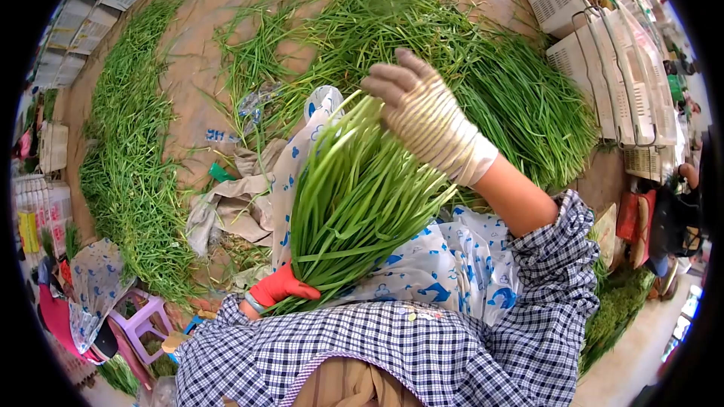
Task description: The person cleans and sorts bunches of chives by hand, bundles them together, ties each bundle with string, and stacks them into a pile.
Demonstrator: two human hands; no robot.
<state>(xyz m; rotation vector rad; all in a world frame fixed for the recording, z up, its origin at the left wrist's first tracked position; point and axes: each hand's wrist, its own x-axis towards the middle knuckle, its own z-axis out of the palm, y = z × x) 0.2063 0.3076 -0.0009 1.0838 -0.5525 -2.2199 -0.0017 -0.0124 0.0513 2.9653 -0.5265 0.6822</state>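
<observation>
A thick bunch of garlic chives (354, 196) lies across my lap, with its pale stem ends pointing up and away from me. My left hand (285, 290), in a red glove, grips the leafy lower end of the bunch. Over the stem ends, my right hand (434, 120) wears a white glove with yellowish stripes. Its fingers are stretched out, and the thumb is mostly hidden. Whether the palm touches the stems I cannot tell. Beneath the bunch, a plastic apron with blue prints (422, 264) covers my legs.
A large pile of chives (513, 105) spreads over the floor ahead and right. Another long heap (128, 158) runs down the left side. A beige cloth (234, 211) lies beside my left leg. White crates (611, 68) stand at right, and a purple stool (141, 324) is at lower left.
</observation>
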